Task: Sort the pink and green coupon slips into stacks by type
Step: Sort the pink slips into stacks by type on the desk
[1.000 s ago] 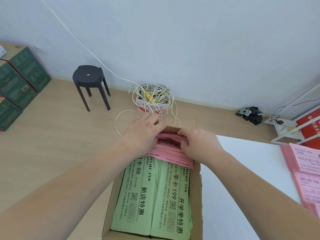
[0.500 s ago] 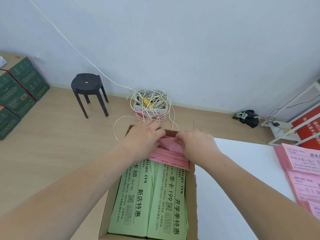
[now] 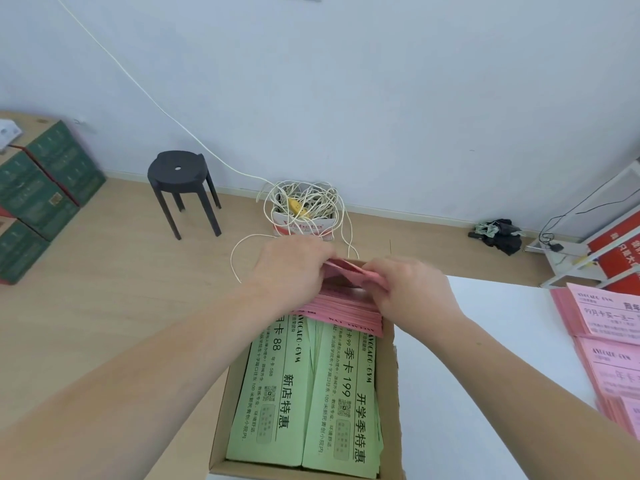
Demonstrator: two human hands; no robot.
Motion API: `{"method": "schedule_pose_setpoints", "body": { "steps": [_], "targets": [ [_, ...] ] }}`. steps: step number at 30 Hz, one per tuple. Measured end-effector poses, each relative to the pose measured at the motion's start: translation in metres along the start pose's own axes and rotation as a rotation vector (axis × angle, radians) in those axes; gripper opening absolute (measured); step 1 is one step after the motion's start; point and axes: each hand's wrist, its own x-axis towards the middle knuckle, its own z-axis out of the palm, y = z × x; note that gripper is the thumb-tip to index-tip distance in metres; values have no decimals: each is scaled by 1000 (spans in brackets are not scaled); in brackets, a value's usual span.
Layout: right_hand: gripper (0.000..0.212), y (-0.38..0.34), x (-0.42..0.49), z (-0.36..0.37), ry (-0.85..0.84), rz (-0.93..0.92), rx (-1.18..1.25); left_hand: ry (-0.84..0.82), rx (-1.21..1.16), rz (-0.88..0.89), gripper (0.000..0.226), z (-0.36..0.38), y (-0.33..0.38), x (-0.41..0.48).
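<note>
"Where did the pink slips sit?"

"At the far end of the cardboard box (image 3: 396,393). A pile of pink slips (image 3: 346,311) lay across the tops of two green stacks (image 3: 266,403), which filled the rest of the box side by side."

"And the hands?"

"Both were over that far end. The right hand (image 3: 408,289) pinched a raised, bent bunch of the pink slips. The left hand (image 3: 291,268) seemed to curl its fingers onto the same bunch, though its fingertips were hidden."

"Any other pink ones?"

"Yes, more pink stacks (image 3: 609,341) lay on the white table (image 3: 485,341) to the right of the box, well apart from it."
</note>
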Motion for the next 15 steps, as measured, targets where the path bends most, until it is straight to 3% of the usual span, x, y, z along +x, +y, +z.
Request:
{"method": "schedule_pose_setpoints", "body": {
  "steps": [2,8,10,11,13,14,15],
  "targets": [
    [19,1,-4,-21,2,52,45,-46,-117,-7,32,-24,12,-9],
    [21,29,-28,-83,-40,62,33,-3,-153,47,17,-46,60,-22],
    [25,48,-42,-87,68,89,112,28,-150,67,13,-47,88,-21],
    [32,56,-51,-88,160,132,160,36,-161,71,11,-45,104,-19],
    [67,74,-73,-85,304,291,250,34,-175,63,8,-36,140,-17],
    [79,83,-87,-80,313,414,342,24,-162,48,9,-30,159,-16],
    [77,89,-103,-74,287,541,497,-2,-123,31,10,-21,178,-15]
  ]
}}
